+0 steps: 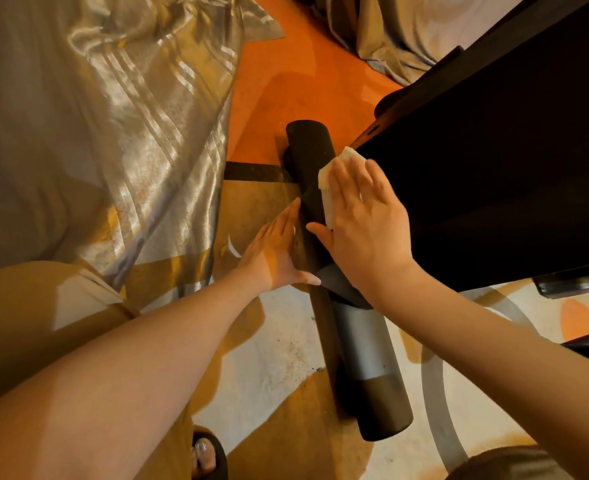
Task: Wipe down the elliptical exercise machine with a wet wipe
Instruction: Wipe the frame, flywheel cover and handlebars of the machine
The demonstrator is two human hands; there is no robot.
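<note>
The elliptical machine's floor bar (362, 344), a dark tube with a grey middle band, lies on the carpet running from upper middle to lower right. Its large black housing (494, 161) fills the upper right. My right hand (366, 216) lies flat with straight fingers on a white wet wipe (334, 174), pressing it against the upper part of the bar beside the housing. My left hand (275, 251) rests open against the bar's left side, fingers straight and thumb touching the tube.
A shiny gold curtain (113, 116) hangs down at the left and more fabric (397, 29) bunches at the top right. The patterned orange and cream carpet (279, 348) lies underneath. My foot in a black sandal (206, 455) stands at the bottom.
</note>
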